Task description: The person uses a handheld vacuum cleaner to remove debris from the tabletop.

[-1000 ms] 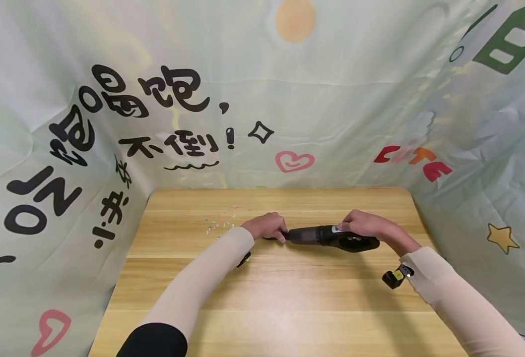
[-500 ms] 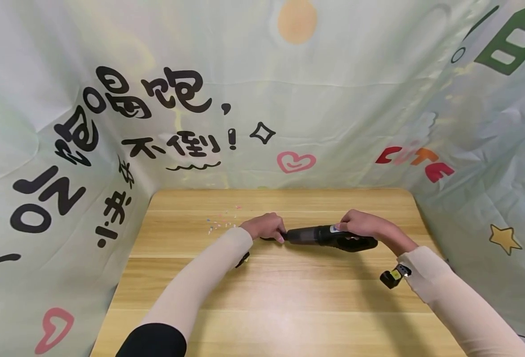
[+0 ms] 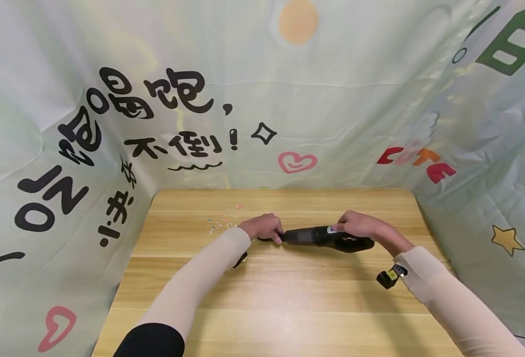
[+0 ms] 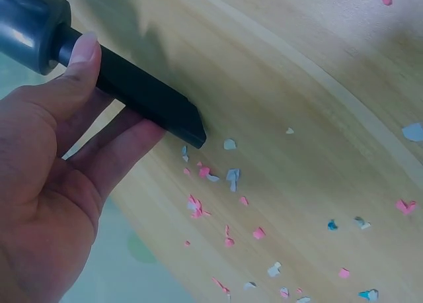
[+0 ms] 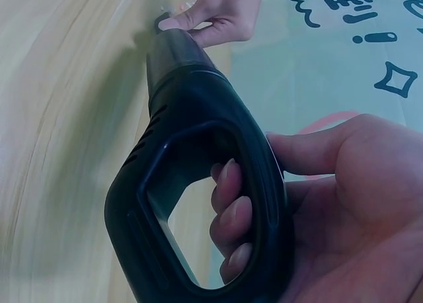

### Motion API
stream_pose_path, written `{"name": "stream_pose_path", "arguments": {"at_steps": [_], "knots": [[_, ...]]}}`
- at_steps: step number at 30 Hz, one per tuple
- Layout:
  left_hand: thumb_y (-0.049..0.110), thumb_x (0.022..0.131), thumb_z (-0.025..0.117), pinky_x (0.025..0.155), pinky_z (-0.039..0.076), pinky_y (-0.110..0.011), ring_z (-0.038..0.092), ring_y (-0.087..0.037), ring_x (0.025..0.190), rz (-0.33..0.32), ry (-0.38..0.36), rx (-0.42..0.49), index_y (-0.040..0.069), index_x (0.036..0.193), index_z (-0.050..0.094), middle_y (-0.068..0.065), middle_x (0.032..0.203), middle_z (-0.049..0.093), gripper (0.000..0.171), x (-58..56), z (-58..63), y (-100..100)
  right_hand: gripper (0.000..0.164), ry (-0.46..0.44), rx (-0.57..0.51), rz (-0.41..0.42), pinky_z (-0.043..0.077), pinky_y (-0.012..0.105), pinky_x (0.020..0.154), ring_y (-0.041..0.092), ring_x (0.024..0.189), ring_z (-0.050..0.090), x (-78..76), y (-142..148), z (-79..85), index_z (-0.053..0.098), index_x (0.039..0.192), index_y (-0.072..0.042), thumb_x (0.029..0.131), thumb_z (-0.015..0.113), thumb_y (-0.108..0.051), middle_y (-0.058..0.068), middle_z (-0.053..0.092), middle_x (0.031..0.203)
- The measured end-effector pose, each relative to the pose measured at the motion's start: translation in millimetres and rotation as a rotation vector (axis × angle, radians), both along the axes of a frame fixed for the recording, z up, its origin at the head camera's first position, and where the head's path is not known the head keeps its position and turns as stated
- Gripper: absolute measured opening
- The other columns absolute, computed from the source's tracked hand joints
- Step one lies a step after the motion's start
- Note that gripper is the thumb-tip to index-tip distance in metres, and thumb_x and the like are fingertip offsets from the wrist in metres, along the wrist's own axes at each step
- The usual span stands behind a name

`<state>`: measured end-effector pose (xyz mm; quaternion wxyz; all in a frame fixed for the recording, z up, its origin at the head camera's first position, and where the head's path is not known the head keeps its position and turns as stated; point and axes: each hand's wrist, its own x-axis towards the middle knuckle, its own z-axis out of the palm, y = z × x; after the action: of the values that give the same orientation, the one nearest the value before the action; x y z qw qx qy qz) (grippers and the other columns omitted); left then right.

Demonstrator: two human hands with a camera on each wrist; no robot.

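Note:
A black handheld vacuum cleaner (image 3: 322, 237) is held level just above the table, its nose toward the left. My right hand (image 5: 350, 197) grips its loop handle (image 5: 271, 204), fingers curled through the opening. At the front, my left hand (image 4: 59, 157) pinches the flat crevice nozzle (image 4: 145, 98) between thumb and fingers, near where it joins the body. Just beyond the nozzle's slanted tip lie small scraps of paper (image 4: 258, 233) in pink, white and blue, scattered on the wood. In the head view my left hand partly hides the nozzle.
The wooden table (image 3: 289, 297) has light planks. Printed cloth walls (image 3: 334, 99) stand along its back and sides. A small camera (image 3: 389, 277) hangs from the right wrist, and another (image 3: 241, 260) sits under the left wrist.
Both hands and the vacuum cleaner have shifted slightly left toward the paper scraps. The grip of each hand looks the same. The head view has turned a little.

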<state>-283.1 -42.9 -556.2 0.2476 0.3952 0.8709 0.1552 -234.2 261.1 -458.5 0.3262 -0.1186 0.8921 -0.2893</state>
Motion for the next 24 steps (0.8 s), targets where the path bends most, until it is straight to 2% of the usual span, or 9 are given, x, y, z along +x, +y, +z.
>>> {"name": "stream_pose_path", "arguments": {"at_steps": [5, 11, 18, 24], "knots": [[0.023, 0.093, 0.078, 0.069, 0.042, -0.019, 0.048, -0.005, 0.068, -0.014, 0.015, -0.004, 0.013, 0.099, 0.084, 0.001, 0.088, 0.078, 0.014, -0.8, -4.1, -6, 0.032, 0.000, -0.006, 0.009, 0.043, 0.029, 0.062, 0.014, 0.060, 0.048, 0.1, -4, -2.3, 0.071, 0.097, 0.002, 0.109, 0.049, -0.018, 0.000, 0.053, 0.069], [0.024, 0.094, 0.077, 0.070, 0.042, -0.019, 0.049, -0.004, 0.067, 0.008, 0.007, -0.013, 0.014, 0.102, 0.084, 0.003, 0.088, 0.078, 0.015, 0.2, -4.2, -11, 0.031, 0.007, -0.010, 0.014, 0.044, 0.030, 0.062, 0.014, 0.061, 0.048, -0.3, -9, -3.5, 0.071, 0.098, 0.002, 0.109, 0.049, -0.017, 0.001, 0.053, 0.070], [0.025, 0.093, 0.078, 0.067, 0.040, -0.019, 0.045, -0.005, 0.065, 0.015, 0.026, -0.022, 0.013, 0.098, 0.083, 0.005, 0.081, 0.073, 0.013, 1.4, -4.3, -17, 0.032, -0.007, -0.041, 0.008, 0.044, 0.029, 0.062, 0.015, 0.064, 0.050, -0.1, -13, -5.6, 0.070, 0.102, 0.004, 0.110, 0.048, -0.017, 0.004, 0.057, 0.076], [0.025, 0.092, 0.079, 0.069, 0.041, -0.019, 0.047, -0.004, 0.066, 0.022, 0.027, -0.016, 0.014, 0.102, 0.084, 0.003, 0.088, 0.078, 0.016, 0.7, -3.4, -20, 0.031, -0.012, -0.046, 0.000, 0.045, 0.030, 0.063, 0.017, 0.065, 0.051, 0.1, -17, -7.8, 0.070, 0.103, 0.004, 0.110, 0.047, -0.016, 0.005, 0.058, 0.077]]}}
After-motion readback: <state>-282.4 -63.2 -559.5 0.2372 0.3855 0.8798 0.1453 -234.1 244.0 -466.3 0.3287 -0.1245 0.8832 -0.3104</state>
